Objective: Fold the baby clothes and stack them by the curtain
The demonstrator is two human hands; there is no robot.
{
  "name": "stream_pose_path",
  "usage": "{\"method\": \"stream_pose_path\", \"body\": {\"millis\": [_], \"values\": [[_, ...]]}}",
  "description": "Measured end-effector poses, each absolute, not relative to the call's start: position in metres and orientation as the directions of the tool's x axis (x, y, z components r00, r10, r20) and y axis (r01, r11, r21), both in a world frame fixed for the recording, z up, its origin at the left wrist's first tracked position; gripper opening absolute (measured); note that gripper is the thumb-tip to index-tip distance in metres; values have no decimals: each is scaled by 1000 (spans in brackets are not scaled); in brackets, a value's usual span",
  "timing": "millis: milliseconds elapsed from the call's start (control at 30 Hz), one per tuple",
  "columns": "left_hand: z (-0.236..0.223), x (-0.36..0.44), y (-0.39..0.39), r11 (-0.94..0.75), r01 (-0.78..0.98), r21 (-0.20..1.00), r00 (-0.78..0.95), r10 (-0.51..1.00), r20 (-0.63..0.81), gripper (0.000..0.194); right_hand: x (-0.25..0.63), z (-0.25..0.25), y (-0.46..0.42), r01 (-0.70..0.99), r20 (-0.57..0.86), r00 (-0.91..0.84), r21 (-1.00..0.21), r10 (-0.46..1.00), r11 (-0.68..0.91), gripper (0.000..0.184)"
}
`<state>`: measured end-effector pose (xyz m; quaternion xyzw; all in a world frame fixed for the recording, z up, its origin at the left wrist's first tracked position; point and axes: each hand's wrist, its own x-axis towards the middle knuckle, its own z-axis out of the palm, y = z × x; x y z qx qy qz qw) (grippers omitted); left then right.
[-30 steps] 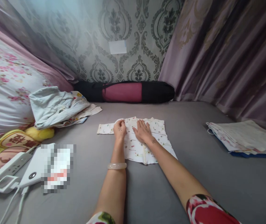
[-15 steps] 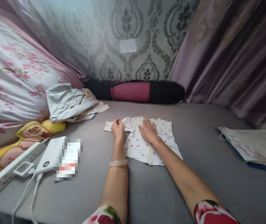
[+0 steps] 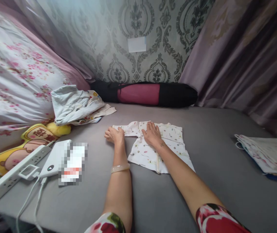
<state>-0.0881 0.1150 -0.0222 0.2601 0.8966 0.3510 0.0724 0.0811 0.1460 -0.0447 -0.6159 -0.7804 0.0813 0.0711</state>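
Observation:
A small white baby shirt (image 3: 144, 152) with a tiny print lies spread on the grey sheet, one sleeve stretched out to the left. My left hand (image 3: 116, 134) has its fingers curled round the cuff end of that sleeve. Flat on the upper part of the shirt, near the base of the same sleeve, rests my right hand (image 3: 152, 134) with its fingers extended. No sleeve sticks out on the shirt's right side. A pale strip runs down the lower front, partly beside my right forearm.
A loose heap of clothes (image 3: 76, 105) lies at the back left, a folded stack (image 3: 269, 157) at the right. A black and pink roll bag (image 3: 138, 94) lies along the wall. On the left are a plush cushion (image 3: 35, 139), a power bank (image 3: 55, 158) and a power strip (image 3: 14, 173).
My left hand has slid left along the sleeve to its cuff end, its fingers now curled there. My right hand stays flat on the shirt. The view has shifted slightly.

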Motion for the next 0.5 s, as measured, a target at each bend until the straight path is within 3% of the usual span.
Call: {"method": "stream_pose_path", "body": {"millis": [500], "values": [[-27,-101,115,627,500,598,-793,609,24,29,79,-47,146,948,43,-219,-225,975,223,66]]}}
